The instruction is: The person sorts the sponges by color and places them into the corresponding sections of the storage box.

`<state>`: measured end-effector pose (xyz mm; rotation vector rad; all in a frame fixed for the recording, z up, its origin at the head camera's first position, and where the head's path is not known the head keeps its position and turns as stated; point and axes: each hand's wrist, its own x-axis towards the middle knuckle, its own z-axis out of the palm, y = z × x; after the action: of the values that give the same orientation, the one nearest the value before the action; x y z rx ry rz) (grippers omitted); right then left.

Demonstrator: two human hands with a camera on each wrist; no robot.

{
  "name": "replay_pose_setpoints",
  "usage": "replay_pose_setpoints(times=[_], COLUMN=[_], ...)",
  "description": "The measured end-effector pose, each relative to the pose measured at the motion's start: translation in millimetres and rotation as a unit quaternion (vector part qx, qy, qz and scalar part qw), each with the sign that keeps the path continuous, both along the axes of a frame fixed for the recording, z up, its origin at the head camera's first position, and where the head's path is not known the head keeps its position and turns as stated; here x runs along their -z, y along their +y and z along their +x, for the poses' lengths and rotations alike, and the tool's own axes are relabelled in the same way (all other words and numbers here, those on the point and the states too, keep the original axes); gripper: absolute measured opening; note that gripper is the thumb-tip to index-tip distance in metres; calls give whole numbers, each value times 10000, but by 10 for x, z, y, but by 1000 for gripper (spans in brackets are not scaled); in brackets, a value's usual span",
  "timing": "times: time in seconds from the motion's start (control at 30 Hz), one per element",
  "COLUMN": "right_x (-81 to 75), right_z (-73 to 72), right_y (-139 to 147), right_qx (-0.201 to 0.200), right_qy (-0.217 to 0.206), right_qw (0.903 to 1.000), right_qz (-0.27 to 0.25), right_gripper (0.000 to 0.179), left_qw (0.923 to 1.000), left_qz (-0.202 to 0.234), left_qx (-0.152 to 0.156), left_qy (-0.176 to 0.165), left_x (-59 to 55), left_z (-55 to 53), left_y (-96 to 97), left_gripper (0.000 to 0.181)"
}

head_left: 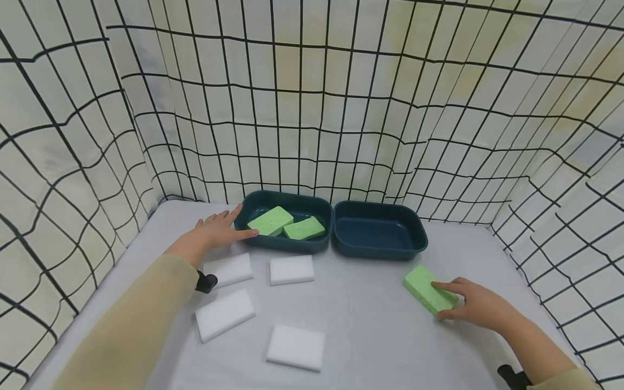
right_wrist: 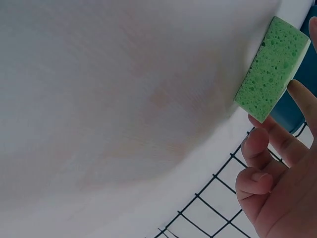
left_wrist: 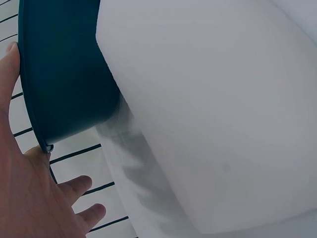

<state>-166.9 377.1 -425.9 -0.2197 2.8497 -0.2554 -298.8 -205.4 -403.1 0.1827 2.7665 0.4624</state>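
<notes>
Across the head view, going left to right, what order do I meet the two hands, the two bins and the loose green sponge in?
Left hand, left dark teal bin, right dark teal bin, loose green sponge, right hand.

A light-green, pitted, block-shaped sponge [head_left: 420, 286] is pinched by the right hand [head_left: 480, 306], slanted with its far end turned leftward, toward the right edge of the table [head_left: 365, 319]. An upright dark teal bin [head_left: 290, 246], set near the table's back edge, is touched at its left end by the left hand [head_left: 214, 230]; two green sponges [head_left: 270, 221] are held inside, lying askew.
</notes>
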Motion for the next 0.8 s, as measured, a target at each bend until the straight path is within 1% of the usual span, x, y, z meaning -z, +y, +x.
replay_pose_setpoints(times=[0.17, 0.43, 0.53, 0.63, 0.7, 0.8], right_x=[0, -9, -8, 1, 1, -24], right_z=[12, 40, 41, 43, 45, 42], right_y=[-2, -15, -2, 14, 21, 27], right_qx=[-44, -108, -220, -370, -429, -472], right_qy=[72, 145, 281, 507, 620, 680], right_qw=[10000, 9998, 9993, 9979, 9970, 9964], right_qz=[40, 37, 65, 126, 161, 178], right_gripper=[86, 76, 69, 62, 60, 59], left_qw=[10000, 10000, 10000, 10000, 10000, 10000], left_qz=[1, 13, 9, 1, 1, -5], left_qx=[0, -20, -31, -28, -29, -22], left_qy=[17, -19, -26, -14, -11, -9], left_x=[15, 24, 26, 33, 37, 40], left_z=[-14, -10, -12, -20, -25, -30], left_y=[1, -2, -3, -5, -6, -8], left_gripper=[115, 116, 117, 117, 118, 118])
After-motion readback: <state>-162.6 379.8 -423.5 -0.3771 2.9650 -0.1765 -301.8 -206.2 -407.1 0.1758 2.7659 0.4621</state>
